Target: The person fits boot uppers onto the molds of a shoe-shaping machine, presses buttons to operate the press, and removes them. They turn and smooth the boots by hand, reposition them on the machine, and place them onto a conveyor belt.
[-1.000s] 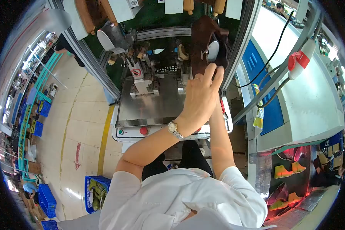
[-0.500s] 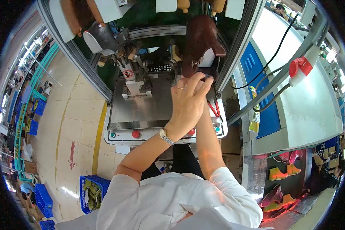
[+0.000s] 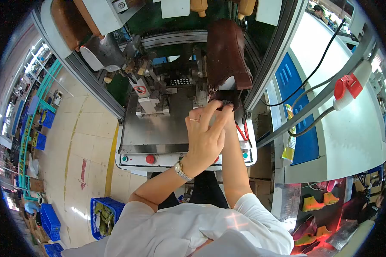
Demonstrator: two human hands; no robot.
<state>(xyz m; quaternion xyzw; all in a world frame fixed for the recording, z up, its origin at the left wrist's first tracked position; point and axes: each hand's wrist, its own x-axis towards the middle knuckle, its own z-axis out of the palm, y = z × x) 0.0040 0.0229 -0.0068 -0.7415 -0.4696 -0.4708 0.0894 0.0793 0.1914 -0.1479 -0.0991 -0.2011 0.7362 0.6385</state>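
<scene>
A brown leather boot upper sits over a form on the right side of the machine, its open end toward me. A pale surface shows inside the opening, beside a dark flap. My left hand, with a ring and a metal-band wristwatch, has its bent fingertips closed on the edge of this dark flap. My right forearm passes beneath my left hand, which hides the right hand and its fingers at the upper's lower end. On the machine's left side, a dark form with a pale edge carries no upper.
Metal clamps stand over the steel machine bed, with a red button on its front panel. Red-handled pliers lie at the right. A blue basket stands on the floor; bright shoes sit at lower right.
My left hand and the upper's open end have come lower, toward me, and more of the brown leather shows. The whole view has also shifted slightly.
</scene>
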